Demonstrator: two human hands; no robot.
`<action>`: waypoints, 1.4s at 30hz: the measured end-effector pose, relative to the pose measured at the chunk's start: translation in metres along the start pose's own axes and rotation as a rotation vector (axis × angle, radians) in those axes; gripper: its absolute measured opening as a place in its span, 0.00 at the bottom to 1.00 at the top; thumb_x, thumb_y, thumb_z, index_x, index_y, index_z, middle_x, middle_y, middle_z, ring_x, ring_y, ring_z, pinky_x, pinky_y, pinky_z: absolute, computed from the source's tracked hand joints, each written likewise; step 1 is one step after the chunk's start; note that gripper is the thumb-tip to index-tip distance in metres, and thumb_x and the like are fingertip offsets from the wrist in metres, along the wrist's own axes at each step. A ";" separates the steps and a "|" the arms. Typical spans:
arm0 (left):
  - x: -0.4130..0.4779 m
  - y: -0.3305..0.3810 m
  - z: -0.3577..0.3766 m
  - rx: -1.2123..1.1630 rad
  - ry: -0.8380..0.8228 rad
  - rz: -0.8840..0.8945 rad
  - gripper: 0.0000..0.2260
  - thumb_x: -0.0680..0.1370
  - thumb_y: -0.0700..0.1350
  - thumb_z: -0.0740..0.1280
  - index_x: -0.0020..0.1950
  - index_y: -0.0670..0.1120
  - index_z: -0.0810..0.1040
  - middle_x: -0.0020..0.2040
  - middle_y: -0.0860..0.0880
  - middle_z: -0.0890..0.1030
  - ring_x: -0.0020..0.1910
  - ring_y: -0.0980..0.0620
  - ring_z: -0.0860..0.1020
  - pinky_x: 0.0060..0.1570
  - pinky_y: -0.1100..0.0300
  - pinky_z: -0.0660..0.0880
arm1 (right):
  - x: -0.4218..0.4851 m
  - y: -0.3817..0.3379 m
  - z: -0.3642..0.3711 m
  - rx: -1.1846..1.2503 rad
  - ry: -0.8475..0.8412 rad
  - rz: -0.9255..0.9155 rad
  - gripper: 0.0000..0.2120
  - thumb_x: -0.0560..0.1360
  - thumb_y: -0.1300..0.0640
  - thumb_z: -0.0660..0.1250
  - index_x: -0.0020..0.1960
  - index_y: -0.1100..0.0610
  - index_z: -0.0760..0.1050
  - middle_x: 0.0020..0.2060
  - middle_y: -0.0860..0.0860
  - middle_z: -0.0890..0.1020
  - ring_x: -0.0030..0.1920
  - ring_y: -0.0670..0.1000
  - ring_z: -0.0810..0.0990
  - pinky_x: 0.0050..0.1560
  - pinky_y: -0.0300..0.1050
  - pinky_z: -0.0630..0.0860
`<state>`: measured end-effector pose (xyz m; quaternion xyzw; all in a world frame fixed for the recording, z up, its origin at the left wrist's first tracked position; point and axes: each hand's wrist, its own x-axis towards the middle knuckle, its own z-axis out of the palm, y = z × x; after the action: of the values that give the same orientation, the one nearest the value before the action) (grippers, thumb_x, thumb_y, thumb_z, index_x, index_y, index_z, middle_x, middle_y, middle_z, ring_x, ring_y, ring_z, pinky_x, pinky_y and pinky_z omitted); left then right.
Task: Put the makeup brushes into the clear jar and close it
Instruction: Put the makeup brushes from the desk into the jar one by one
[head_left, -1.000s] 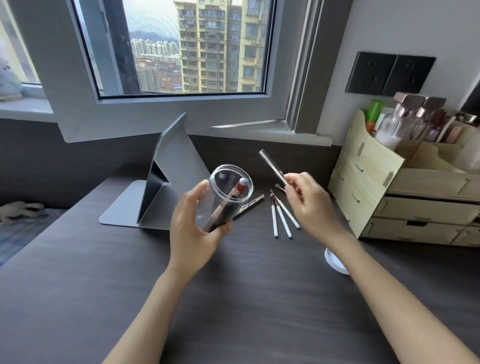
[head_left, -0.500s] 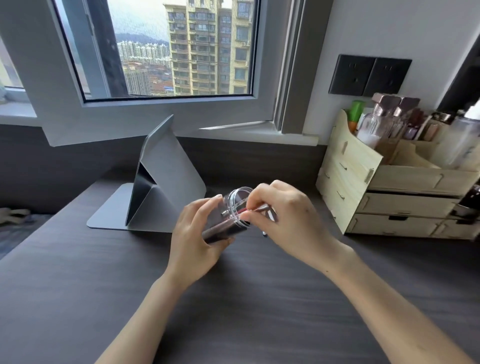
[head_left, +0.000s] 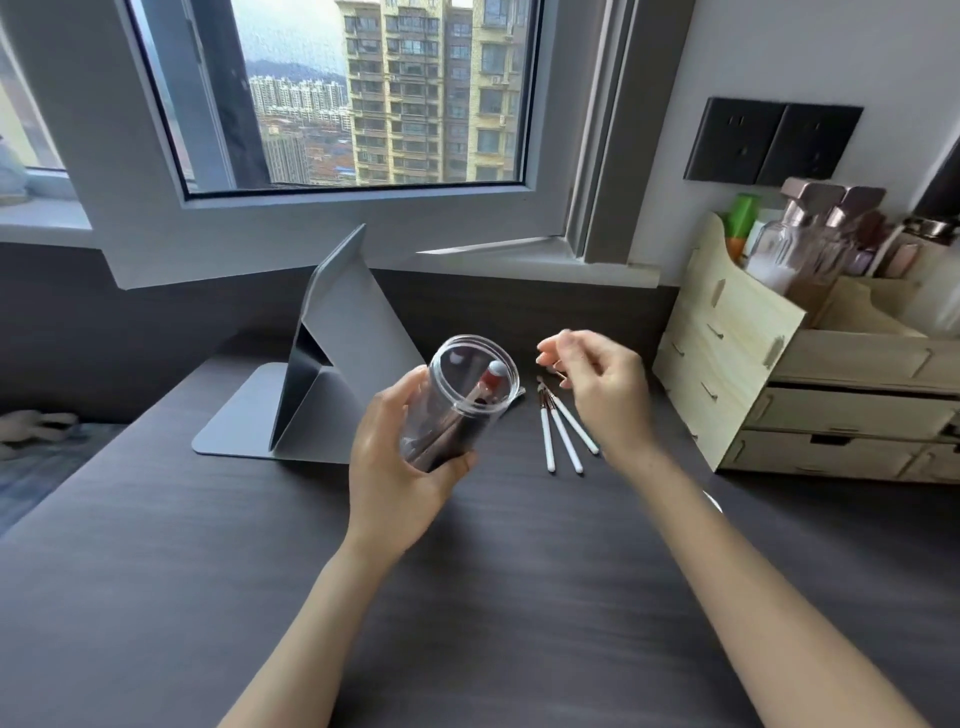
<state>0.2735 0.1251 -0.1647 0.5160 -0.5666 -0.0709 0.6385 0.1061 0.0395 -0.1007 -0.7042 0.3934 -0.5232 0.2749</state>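
Observation:
My left hand (head_left: 400, 462) holds the clear jar (head_left: 462, 395) tilted above the dark desk, its open mouth facing me. Inside the jar lie dark-handled brushes, one with a red and white end (head_left: 491, 378). Three white-handled makeup brushes (head_left: 563, 431) lie side by side on the desk just right of the jar. My right hand (head_left: 597, 384) hovers over their bristle ends with fingers loosely apart and nothing in it. A sliver of a white round lid (head_left: 712, 501) shows behind my right forearm.
A grey folding stand (head_left: 332, 374) sits on the desk (head_left: 208, 571) behind the jar. A wooden drawer organiser (head_left: 779, 395) with bottles on top stands at the right. The window and sill run along the back wall.
My right hand put the silver-handled brush into the jar, let go, and drew back to the right over the white brushes. The jar tipped more upright.

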 end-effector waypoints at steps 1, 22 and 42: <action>0.001 0.000 -0.001 -0.052 0.017 -0.037 0.34 0.60 0.42 0.77 0.61 0.61 0.70 0.58 0.61 0.74 0.58 0.63 0.72 0.57 0.70 0.68 | 0.008 0.014 0.008 -0.147 -0.048 0.037 0.12 0.78 0.55 0.60 0.43 0.55 0.82 0.40 0.51 0.85 0.47 0.51 0.83 0.50 0.48 0.77; 0.004 -0.006 -0.005 -0.055 0.090 -0.073 0.35 0.60 0.40 0.79 0.61 0.60 0.69 0.58 0.61 0.74 0.59 0.62 0.73 0.59 0.67 0.69 | 0.021 0.046 0.004 -0.567 -0.149 -0.041 0.10 0.77 0.55 0.62 0.56 0.55 0.77 0.48 0.53 0.82 0.50 0.54 0.78 0.48 0.47 0.72; -0.013 0.006 0.012 0.292 -0.167 0.336 0.34 0.62 0.46 0.77 0.65 0.48 0.69 0.60 0.54 0.71 0.57 0.52 0.71 0.58 0.68 0.66 | -0.068 -0.038 -0.034 -0.281 -0.128 -0.228 0.08 0.68 0.53 0.73 0.40 0.57 0.77 0.32 0.47 0.78 0.33 0.43 0.73 0.35 0.31 0.68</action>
<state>0.2559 0.1298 -0.1706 0.4935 -0.6997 0.0765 0.5109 0.0744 0.1180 -0.0959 -0.8073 0.3621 -0.4452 0.1374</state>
